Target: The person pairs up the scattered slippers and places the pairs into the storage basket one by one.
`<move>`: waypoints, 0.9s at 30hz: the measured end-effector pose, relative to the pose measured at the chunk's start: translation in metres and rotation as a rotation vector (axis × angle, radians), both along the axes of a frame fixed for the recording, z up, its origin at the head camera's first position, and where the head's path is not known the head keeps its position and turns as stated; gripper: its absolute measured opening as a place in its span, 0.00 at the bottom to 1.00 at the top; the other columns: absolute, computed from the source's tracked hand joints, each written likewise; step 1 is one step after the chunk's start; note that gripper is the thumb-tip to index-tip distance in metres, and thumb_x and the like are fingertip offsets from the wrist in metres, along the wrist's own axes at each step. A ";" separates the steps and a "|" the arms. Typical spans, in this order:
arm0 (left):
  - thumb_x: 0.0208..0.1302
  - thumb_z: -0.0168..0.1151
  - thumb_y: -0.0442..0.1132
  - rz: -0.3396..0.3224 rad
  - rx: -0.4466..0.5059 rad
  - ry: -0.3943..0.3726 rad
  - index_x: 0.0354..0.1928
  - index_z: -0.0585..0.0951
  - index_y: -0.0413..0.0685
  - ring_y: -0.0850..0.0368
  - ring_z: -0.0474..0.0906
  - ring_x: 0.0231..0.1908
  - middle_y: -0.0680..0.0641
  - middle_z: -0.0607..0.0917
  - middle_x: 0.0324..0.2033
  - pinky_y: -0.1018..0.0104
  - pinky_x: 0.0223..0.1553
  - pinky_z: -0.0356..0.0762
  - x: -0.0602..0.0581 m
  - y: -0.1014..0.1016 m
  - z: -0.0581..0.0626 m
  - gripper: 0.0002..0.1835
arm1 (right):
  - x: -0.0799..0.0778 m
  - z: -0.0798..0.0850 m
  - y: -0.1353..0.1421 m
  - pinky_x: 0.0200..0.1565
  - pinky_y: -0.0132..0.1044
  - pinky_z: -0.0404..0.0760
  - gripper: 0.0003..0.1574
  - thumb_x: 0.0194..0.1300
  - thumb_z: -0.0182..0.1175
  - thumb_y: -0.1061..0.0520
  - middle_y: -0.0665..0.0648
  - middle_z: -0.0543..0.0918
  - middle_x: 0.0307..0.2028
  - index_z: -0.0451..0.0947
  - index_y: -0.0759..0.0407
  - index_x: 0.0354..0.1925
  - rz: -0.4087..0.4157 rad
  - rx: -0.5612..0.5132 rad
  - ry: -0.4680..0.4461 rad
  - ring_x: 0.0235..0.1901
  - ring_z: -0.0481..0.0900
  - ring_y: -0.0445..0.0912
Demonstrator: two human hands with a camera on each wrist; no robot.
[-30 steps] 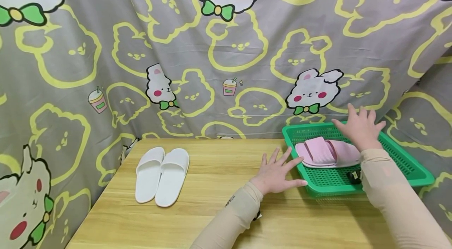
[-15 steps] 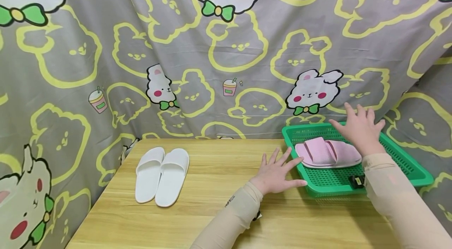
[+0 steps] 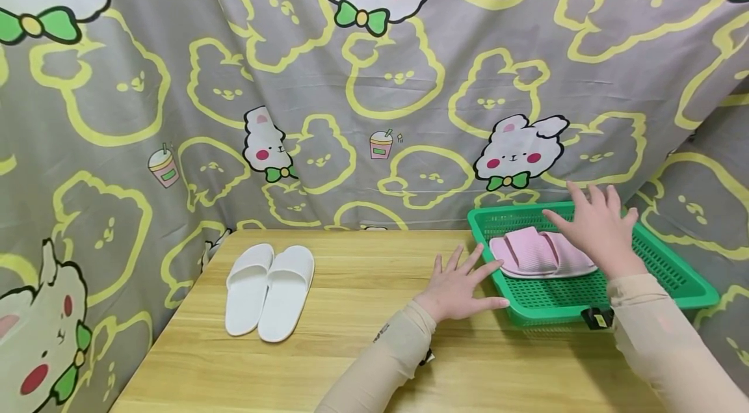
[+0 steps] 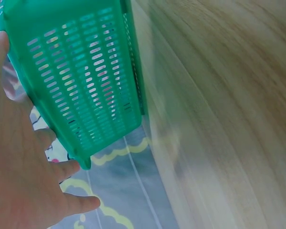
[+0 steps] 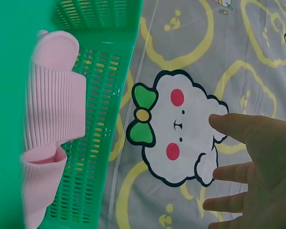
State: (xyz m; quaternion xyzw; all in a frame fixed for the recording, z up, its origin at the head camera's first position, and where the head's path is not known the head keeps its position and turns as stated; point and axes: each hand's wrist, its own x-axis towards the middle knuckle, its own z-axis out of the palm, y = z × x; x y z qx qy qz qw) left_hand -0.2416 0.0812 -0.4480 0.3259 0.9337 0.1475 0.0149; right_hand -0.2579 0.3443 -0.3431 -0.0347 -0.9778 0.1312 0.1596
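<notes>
A green plastic basket [image 3: 544,317] stands at the right of the wooden table, with pink slippers [image 3: 529,253] lying in it. My left hand [image 3: 456,289] is spread at the basket's left rim, its fingertips right at the edge. In the left wrist view the fingers [image 4: 43,138] run along the rim of the basket [image 4: 86,86]. Over the right part of the basket hovers my right hand [image 3: 603,231], fingers spread and holding nothing. The right wrist view has this hand [image 5: 257,167] apart from the pink slippers [image 5: 55,109]. A pair of white slippers [image 3: 269,293] lies side by side on the left.
The wooden table [image 3: 363,270] backs onto a grey curtain [image 3: 421,75] printed with rabbits and yellow outlines. The curtain also hangs along the left and right sides. A small black device [image 3: 598,318] sits under the right wrist.
My right hand has shifted slightly down toward me over the basket, still spread. The left hand, the basket and both pairs of slippers stay where they were.
</notes>
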 end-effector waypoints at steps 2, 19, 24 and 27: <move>0.61 0.37 0.78 0.002 -0.006 0.000 0.71 0.38 0.91 0.46 0.36 0.78 0.63 0.36 0.77 0.33 0.72 0.41 0.000 0.000 0.000 0.38 | 0.004 -0.002 -0.001 0.56 0.84 0.37 0.57 0.65 0.46 0.23 0.78 0.52 0.69 0.46 0.56 0.76 0.009 -0.006 -0.001 0.72 0.34 0.74; 0.61 0.38 0.79 0.008 -0.007 0.001 0.68 0.34 0.94 0.45 0.39 0.78 0.62 0.37 0.77 0.33 0.72 0.43 0.001 0.000 0.004 0.38 | 0.028 -0.020 -0.013 0.56 0.81 0.48 0.54 0.67 0.48 0.29 0.78 0.55 0.69 0.45 0.57 0.77 0.087 -0.068 -0.020 0.71 0.41 0.76; 0.61 0.37 0.79 0.009 -0.012 -0.001 0.69 0.35 0.93 0.45 0.38 0.78 0.62 0.36 0.77 0.33 0.72 0.44 0.002 0.000 0.004 0.38 | 0.030 -0.030 -0.018 0.55 0.82 0.49 0.53 0.69 0.47 0.30 0.79 0.56 0.68 0.47 0.59 0.76 0.087 -0.104 -0.018 0.70 0.42 0.76; 0.61 0.36 0.79 0.009 -0.016 0.012 0.69 0.35 0.92 0.45 0.39 0.78 0.61 0.37 0.77 0.33 0.72 0.44 0.004 0.000 0.003 0.38 | 0.031 -0.035 -0.021 0.54 0.82 0.50 0.53 0.69 0.48 0.30 0.80 0.56 0.68 0.47 0.59 0.76 0.087 -0.122 -0.021 0.70 0.42 0.76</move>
